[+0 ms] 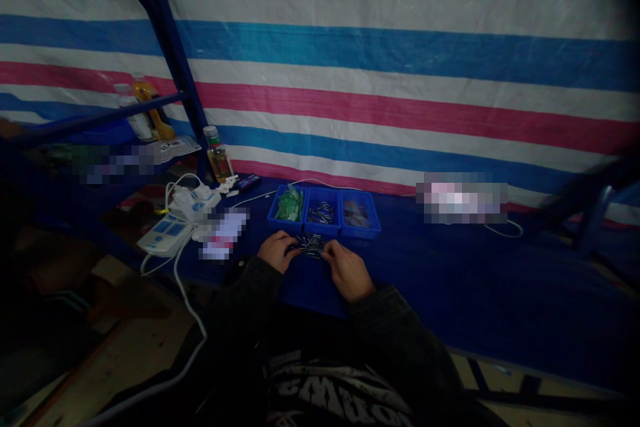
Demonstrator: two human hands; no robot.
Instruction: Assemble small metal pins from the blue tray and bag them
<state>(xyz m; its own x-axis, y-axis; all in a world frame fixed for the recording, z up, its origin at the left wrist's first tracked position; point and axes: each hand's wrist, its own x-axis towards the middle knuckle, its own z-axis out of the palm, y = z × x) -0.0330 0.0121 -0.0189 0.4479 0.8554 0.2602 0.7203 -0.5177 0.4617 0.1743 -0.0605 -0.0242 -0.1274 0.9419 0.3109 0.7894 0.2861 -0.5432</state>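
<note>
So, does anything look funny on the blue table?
Yes, a little heap of loose small metal pieces lies on the blue table between the left hand and right hand, outside the blue bin where similar pieces sit.

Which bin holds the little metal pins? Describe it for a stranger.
On the blue-covered table, three blue plastic bins sit in a row beyond the person's hands. The middle bin holds metal pins; green items fill its left neighbour, brownish ones its right.

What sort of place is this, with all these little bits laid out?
Probably a makeshift workshop for small handwork: a striped plastic tarpaulin serves as the wall, a blue divided parts tray sorts pieces, and loose small metal parts lie beside a power strip.
</note>
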